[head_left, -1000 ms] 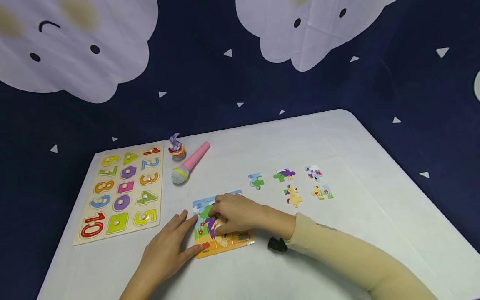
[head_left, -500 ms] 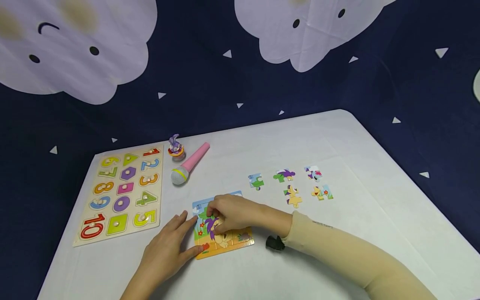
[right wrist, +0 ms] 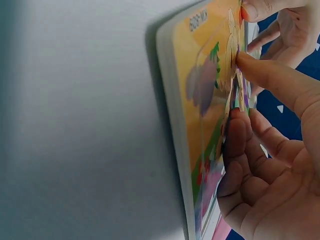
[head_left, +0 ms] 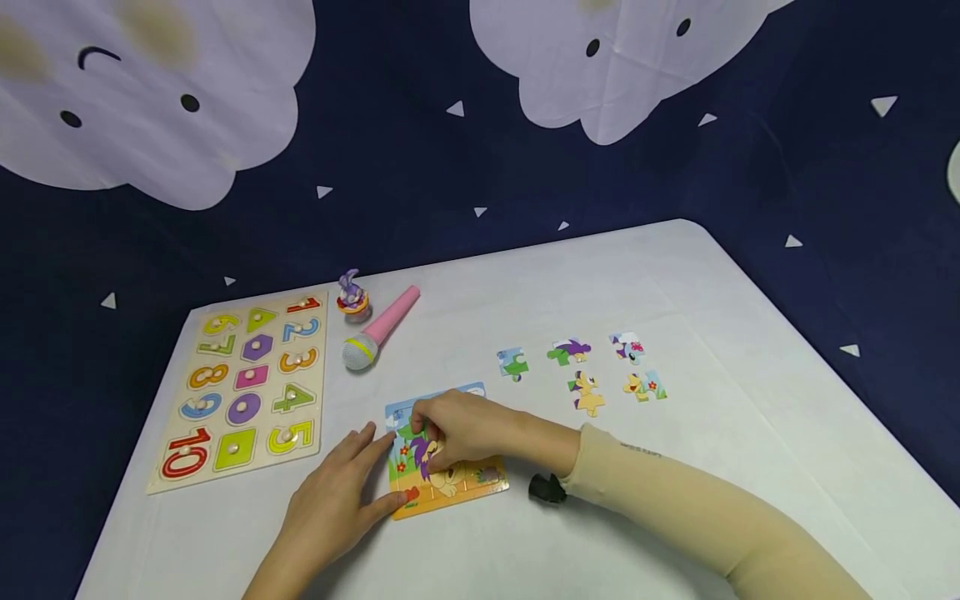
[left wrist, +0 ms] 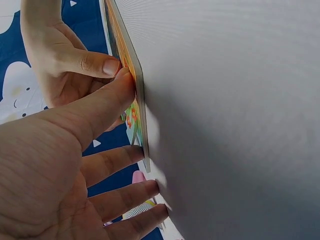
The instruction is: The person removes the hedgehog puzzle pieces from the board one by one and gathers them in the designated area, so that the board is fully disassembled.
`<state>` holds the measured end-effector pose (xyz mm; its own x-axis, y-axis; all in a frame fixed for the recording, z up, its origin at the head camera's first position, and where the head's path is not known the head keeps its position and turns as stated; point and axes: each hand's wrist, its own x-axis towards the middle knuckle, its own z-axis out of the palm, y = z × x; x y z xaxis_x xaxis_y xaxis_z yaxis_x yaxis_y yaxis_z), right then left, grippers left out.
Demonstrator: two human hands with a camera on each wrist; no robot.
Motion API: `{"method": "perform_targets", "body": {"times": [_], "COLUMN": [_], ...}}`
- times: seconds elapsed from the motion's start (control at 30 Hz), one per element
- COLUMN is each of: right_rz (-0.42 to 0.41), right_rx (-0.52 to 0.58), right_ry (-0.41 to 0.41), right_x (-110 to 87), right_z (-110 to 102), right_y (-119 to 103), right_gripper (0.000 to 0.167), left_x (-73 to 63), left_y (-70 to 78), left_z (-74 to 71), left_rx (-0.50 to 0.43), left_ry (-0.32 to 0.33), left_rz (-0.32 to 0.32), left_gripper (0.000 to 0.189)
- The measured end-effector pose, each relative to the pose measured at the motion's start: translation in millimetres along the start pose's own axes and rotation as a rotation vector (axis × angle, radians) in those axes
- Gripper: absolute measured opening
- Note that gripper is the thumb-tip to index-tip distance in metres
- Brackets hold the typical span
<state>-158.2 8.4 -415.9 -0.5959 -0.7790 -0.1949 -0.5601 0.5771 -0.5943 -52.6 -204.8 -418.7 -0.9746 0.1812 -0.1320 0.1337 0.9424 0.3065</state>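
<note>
A jigsaw board [head_left: 450, 498] with a cartoon picture in an orange and blue frame lies flat on the table. My left hand [head_left: 326, 497] rests at its left side, fingers spread and fairly straight. The thumb presses the frame's lower left corner, and the other fingertips touch the left edge and the tabletop. Over the board's middle, my right hand [head_left: 467, 427] has its fingers bent and pinches a jigsaw piece [head_left: 422, 457] with purple and beige on it, low against the picture. That hand hides much of the board's upper right; in the right wrist view its thumb [right wrist: 260, 70] touches the picture.
Several loose jigsaw pieces [head_left: 585, 393] lie right of the board. A pink toy microphone [head_left: 390, 319] and a purple rabbit figure [head_left: 351, 293] stand behind it. To the left is a wooden number board [head_left: 258, 350]. A black object [head_left: 547, 489] sits under the right wrist.
The right hand and forearm have shifted slightly left over the jigsaw board, fingers still bent on the piece. My left hand and the loose pieces stay where they were.
</note>
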Motion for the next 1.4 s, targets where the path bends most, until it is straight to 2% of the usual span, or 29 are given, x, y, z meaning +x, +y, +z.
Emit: {"method": "perform_targets", "body": {"times": [0.37,0.83,1.4], "right_rz": [0.004,0.027,0.049], "right_rx": [0.044,-0.003,0.050], "right_ry": [0.020,0.047,0.104], "right_x": [1.9,-2.6,-28.6], "right_z": [4,0,-19], "right_y": [0,1,33], "right_gripper": [0.043,0.038,0.037], "left_x": [0.9,1.7,2.6], "left_y": [1.3,2.6,4.4], "left_z": [0.2,-0.6,0.0], "left_rx": [0.002,-0.002,0.013], "left_ry": [0.001,-0.002,-0.030], "left_rz": [-0.008,-0.013,-0.050], "left_gripper": [0.080,0.081,0.083]}}
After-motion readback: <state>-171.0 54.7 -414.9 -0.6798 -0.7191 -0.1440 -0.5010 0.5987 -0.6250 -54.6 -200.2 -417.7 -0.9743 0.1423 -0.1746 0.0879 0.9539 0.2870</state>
